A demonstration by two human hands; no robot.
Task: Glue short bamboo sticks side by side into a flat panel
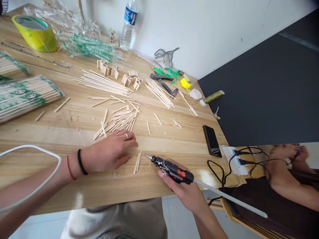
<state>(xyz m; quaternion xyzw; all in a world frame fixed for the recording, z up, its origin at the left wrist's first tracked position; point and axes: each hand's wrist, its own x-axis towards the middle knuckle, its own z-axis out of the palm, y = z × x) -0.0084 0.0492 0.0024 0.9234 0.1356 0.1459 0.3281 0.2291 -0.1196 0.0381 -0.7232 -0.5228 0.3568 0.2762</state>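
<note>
My right hand [185,189] is wrapped round a black hot glue gun [171,171], its metal tip pointing left. A long translucent glue stick [231,197] juts from the back of the gun. Two short wooden sticks [137,162] lie side by side on the table, just left of the tip. My left hand [113,149] rests beside them, fingers loosely bent and thumb apart, with nothing visible in it. A loose pile of short sticks [124,119] lies right beyond its fingers. The underside of the left hand is hidden.
Longer sticks [104,83], glued stick bundles [127,79], pliers [165,87] and a water bottle [129,25] stand or lie farther back. Yellow tape [36,35] and bagged sticks [27,96] are left. A phone [211,141] and power strip [235,161] are right, near another person's arm [286,172].
</note>
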